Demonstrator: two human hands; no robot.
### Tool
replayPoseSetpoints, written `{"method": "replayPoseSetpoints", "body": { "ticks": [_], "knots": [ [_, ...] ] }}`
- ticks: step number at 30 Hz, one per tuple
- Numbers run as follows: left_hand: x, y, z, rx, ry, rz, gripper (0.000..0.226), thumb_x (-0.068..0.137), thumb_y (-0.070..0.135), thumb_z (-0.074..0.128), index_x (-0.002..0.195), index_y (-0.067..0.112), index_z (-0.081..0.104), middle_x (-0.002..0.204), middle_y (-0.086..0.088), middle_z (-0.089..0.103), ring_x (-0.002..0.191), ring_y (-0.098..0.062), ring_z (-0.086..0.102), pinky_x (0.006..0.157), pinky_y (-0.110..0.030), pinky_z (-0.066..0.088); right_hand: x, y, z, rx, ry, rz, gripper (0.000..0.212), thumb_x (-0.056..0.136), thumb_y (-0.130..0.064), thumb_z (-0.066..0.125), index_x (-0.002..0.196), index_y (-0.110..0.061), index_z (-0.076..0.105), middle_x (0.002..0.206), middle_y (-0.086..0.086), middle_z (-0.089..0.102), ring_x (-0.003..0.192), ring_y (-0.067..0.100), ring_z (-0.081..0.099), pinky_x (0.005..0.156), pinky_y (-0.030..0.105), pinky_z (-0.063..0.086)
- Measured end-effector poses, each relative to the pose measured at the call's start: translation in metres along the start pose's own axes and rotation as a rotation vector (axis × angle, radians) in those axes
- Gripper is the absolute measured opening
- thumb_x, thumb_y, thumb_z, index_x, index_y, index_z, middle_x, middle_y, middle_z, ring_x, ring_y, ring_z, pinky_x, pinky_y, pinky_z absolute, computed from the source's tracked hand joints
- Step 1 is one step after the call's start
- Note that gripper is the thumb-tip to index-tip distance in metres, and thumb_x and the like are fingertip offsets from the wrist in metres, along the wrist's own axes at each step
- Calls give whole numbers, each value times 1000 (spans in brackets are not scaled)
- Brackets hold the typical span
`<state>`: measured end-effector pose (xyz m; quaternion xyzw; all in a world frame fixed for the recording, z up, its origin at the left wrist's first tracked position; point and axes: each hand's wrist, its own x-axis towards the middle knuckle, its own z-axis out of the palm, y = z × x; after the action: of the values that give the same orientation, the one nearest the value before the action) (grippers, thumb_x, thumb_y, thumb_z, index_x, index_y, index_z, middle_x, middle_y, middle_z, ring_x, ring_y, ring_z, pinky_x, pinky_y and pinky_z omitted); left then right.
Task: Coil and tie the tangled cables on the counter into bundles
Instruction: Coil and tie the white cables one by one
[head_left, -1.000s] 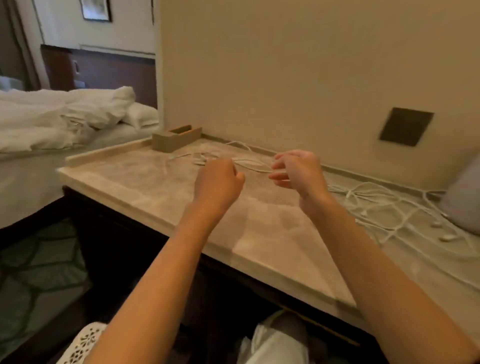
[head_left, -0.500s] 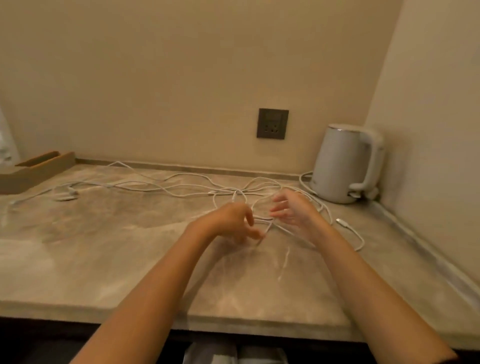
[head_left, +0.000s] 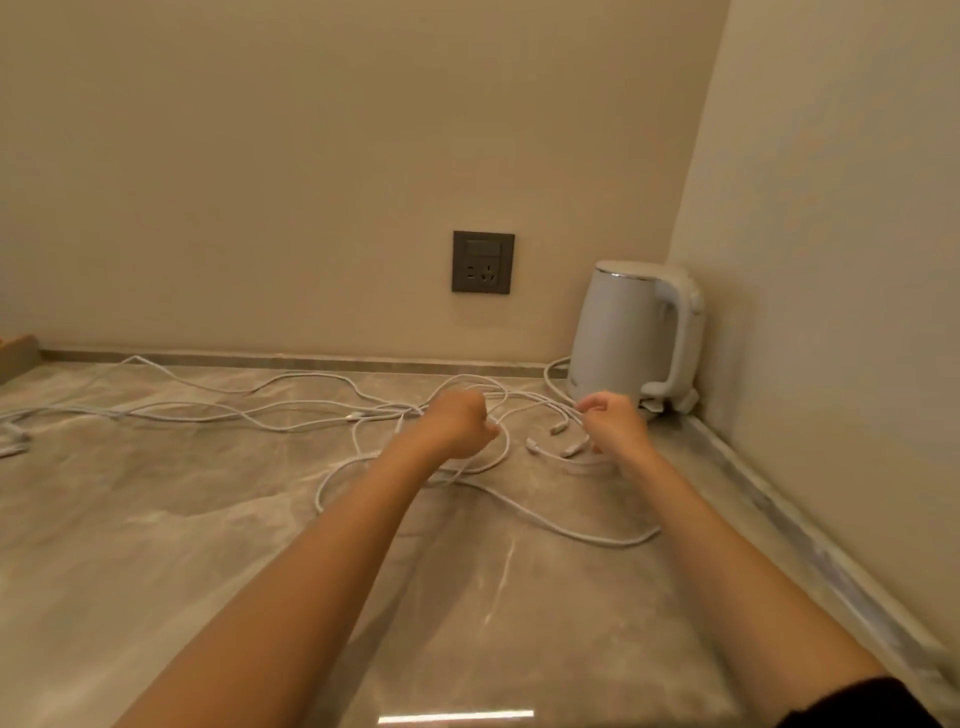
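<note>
The left hand (head_left: 460, 423) was closed in a loose fist, fingers curled round strands of the white cables (head_left: 363, 414) where a loop passed by its thumb. The right hand (head_left: 614, 425), near it on the right, had its fingers bent inward and pinched another strand at the tips. How many it held could not be told. Between the two hands lay a few loose connectors (head_left: 558, 429). From there the cables spread tangled over the marble desk (head_left: 156, 545) — long lines trailing left, one wide loop curving toward the forearms. A white kettle (head_left: 623, 332) stood in the back right corner, just behind the right hand. A dark wall socket (head_left: 483, 262) sat on the wall above the tangle — and the end of a wooden tray (head_left: 18, 357) showed at far left.
</note>
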<state>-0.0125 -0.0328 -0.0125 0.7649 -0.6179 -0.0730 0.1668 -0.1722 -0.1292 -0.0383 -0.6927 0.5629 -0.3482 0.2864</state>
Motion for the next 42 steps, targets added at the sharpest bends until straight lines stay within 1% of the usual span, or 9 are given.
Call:
{"method": "replayPoseSetpoints", "body": {
  "ticks": [9,15,20,23,26,31,33,38,42],
  "knots": [
    [47,16,43,-84,236,-17,16,89,11,49,86,-1,60,98,-23,62,96,-38,56,76,-37,41,19,33,-13,-519,-17,191,36,88,-22,59,120,-5,55,129,18,52,118,33,51,91,34,44],
    [52,19,32,-48,297,-92,16,83,-4,41,87,1,56,100,-21,60,95,-38,54,68,-36,37,39,24,-3,-228,75,184,24,87,-15,54,105,-2,64,109,17,66,99,35,62,79,29,50],
    [56,23,18,-211,351,-107,25,85,-5,38,104,-3,55,111,-22,57,105,-39,51,81,-39,40,32,13,0,-209,-40,125,64,86,-35,67,132,-2,38,134,15,46,124,32,45,92,34,41],
    [53,20,9,-307,358,-136,25,86,-5,38,104,-2,54,109,-22,56,101,-39,52,81,-41,42,33,10,6,-63,22,68,22,94,-20,51,110,-5,56,107,15,64,104,30,59,91,35,46],
    [54,16,4,-267,398,-153,25,86,-6,40,107,0,51,111,-21,54,101,-37,51,79,-38,41,33,-5,5,165,-8,-15,25,98,-11,34,86,-6,56,57,7,57,54,20,56,63,34,52],
    [61,18,-3,91,486,89,67,92,5,50,147,20,15,154,-10,12,143,-28,4,113,-44,13,33,-50,-7,-31,-174,-369,32,101,-24,39,72,-27,53,62,-9,47,57,8,41,67,32,35],
    [63,21,-16,90,498,184,43,95,19,48,137,20,38,146,-7,32,143,-24,11,115,-44,4,35,-63,-13,-113,-215,-418,34,100,-30,42,68,-29,56,59,-8,48,57,9,42,69,34,37],
    [64,17,-52,-112,656,182,22,96,18,45,94,3,63,96,-12,59,78,-19,47,69,-28,32,34,-80,-33,72,-276,-360,34,96,-30,53,66,-17,62,53,-6,43,44,1,40,48,17,35],
    [67,2,-67,-63,733,-14,22,97,7,41,100,2,62,99,-17,62,86,-30,56,65,-32,32,37,-78,-39,371,-353,-228,41,95,-39,51,63,-14,53,44,-8,31,38,4,24,36,14,21]
  ]
}}
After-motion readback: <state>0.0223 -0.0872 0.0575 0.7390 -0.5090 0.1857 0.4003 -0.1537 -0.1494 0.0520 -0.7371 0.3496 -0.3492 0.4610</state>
